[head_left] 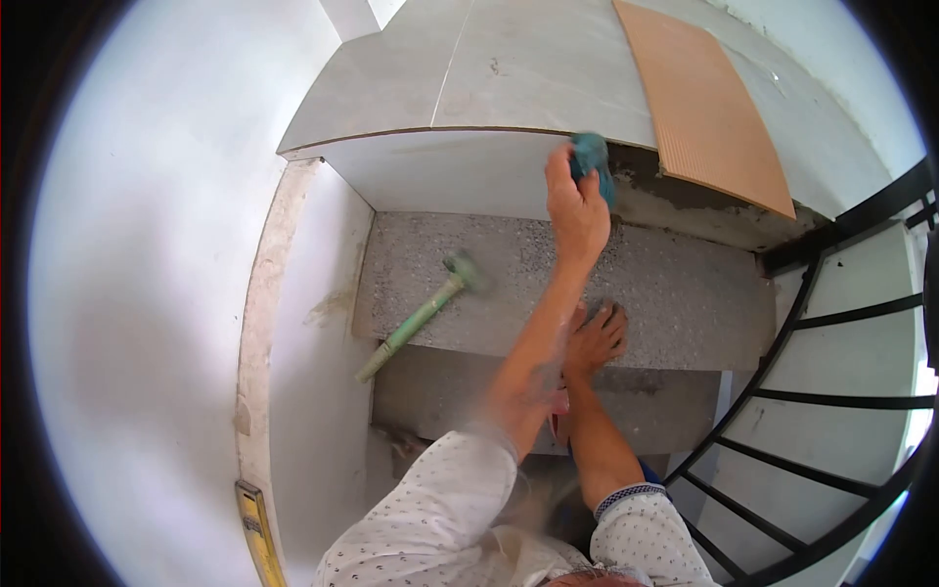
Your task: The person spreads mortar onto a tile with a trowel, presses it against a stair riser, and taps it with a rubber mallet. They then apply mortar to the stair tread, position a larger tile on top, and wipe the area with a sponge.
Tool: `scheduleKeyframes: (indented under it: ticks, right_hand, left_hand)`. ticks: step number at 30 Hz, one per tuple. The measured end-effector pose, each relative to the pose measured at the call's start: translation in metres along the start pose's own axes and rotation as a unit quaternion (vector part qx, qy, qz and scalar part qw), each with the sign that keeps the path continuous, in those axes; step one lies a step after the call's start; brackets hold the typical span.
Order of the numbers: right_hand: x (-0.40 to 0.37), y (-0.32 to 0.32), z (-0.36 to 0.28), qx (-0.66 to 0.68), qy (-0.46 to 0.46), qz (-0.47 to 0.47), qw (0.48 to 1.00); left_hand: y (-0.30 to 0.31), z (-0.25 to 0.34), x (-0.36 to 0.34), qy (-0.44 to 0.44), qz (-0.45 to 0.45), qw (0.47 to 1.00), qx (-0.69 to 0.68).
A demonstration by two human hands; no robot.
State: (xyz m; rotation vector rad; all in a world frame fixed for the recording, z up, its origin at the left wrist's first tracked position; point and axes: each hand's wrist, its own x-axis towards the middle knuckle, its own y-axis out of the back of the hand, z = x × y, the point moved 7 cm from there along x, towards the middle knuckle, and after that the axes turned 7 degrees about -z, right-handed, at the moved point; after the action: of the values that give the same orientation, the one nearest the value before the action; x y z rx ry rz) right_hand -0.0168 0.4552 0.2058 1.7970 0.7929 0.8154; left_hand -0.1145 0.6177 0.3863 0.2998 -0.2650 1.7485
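Note:
My left hand reaches up to the tread edge, its fingers wrapped round a crumpled teal cloth or sponge. The teal thing touches or nearly touches the right end of a pale riser tile. Below it, partly covered by my left forearm, my right hand lies on the speckled grey step with its fingers apart. A hammer with a green handle rests on the same step to the left; its head is blurred.
A tan grooved board lies on the grey tiled upper surface, overhanging its edge. Black metal railing curves along the right. At lower left a yellow spirit level stands by the white wall. Lower steps lie beneath my arms.

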Motion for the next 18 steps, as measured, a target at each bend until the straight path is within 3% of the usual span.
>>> scheduleKeyframes:
  ticks: [4,6,8,11,14,18]
  right_hand:
    - [0.000,0.011,-0.007,0.029,-0.014,-0.019,0.999]
    - [0.004,0.007,-0.006,0.031,-0.009,-0.009,0.999]
    - [0.003,0.005,-0.004,0.045,-0.014,-0.014,0.999]
    - [-0.001,0.008,-0.009,0.045,-0.022,-0.028,0.998]
    - [0.004,0.005,-0.011,-0.010,-0.005,-0.011,1.000]
    - [0.001,0.009,-0.009,-0.028,0.007,-0.004,1.000]
  left_hand:
    - [0.037,-0.029,-0.026,-0.030,-0.053,0.990,0.124]
    - [0.079,-0.058,-0.021,0.109,0.009,0.991,-0.082]
    - [0.116,-0.064,-0.015,0.109,0.042,0.955,-0.272]
    - [0.165,-0.049,-0.012,0.149,0.063,0.903,-0.397]
    - [0.224,-0.041,-0.004,0.124,0.110,0.917,-0.363]
    - [0.266,-0.054,0.001,0.144,0.082,0.916,-0.366]
